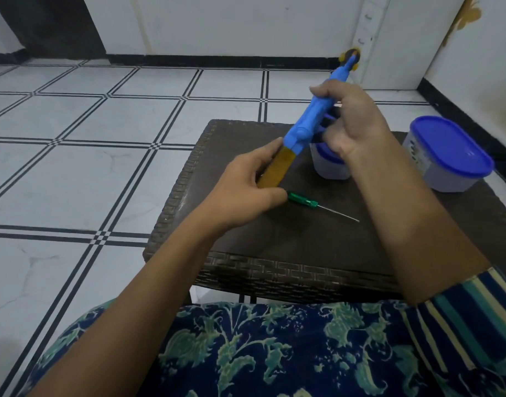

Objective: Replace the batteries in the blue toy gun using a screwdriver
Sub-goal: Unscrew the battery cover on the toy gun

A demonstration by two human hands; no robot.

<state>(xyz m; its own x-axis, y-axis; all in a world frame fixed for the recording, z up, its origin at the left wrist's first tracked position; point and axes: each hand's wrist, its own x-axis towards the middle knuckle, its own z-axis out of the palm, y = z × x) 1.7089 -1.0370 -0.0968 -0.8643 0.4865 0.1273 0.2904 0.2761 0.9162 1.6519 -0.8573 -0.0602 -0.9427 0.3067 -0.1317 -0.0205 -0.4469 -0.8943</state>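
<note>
The blue toy gun (309,116) is held tilted above the dark wicker table (274,239), its muzzle pointing up and away. Its yellow-brown stock sits low, and my left hand (248,190) grips that stock between fingers and thumb. My right hand (352,121) grips the gun's middle from the right side, fingers curled round the body. A green-handled screwdriver (306,200) lies flat on the table just right of my left thumb, its thin shaft pointing right. No batteries are visible.
A small open plastic tub (330,164) stands on the table under my right hand. A larger tub with a blue lid (446,153) stands at the table's right side. White tiled floor lies to the left, a wall behind.
</note>
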